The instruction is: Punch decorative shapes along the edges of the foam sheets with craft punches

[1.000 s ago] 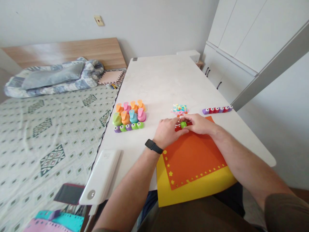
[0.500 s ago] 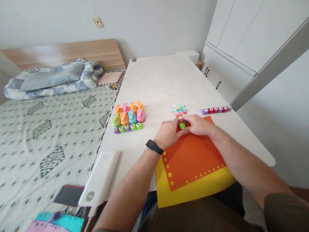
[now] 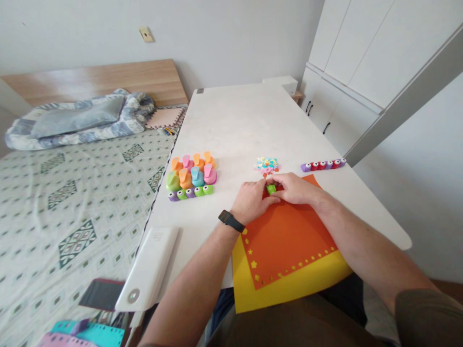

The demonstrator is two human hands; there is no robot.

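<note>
A small green craft punch point(image 3: 271, 189) sits at the far edge of an orange sheet of paper point(image 3: 289, 236). My right hand point(image 3: 294, 188) curls around the punch, thumb and fingers closed on it. Against its left side is my left hand point(image 3: 251, 198), thumb over the orange sheet and fingers bent at its far edge. Small star and flower holes run along the sheet's left and near edges. Underneath lies a larger yellow sheet point(image 3: 249, 296), which shows through the holes. Just beyond my fingers is a pile of colourful paper cut-outs point(image 3: 266, 165).
To the left stand several large craft punches point(image 3: 191, 171) with a row of small punches point(image 3: 190, 192) before them. Another row of small punches point(image 3: 323, 165) is at the right. A white power bank point(image 3: 148, 270) lies near the table's left edge, beside a bed point(image 3: 72, 193).
My hands stay together around the green punch at the sheet's far edge, with barely any movement. The whole view has shifted slightly.
</note>
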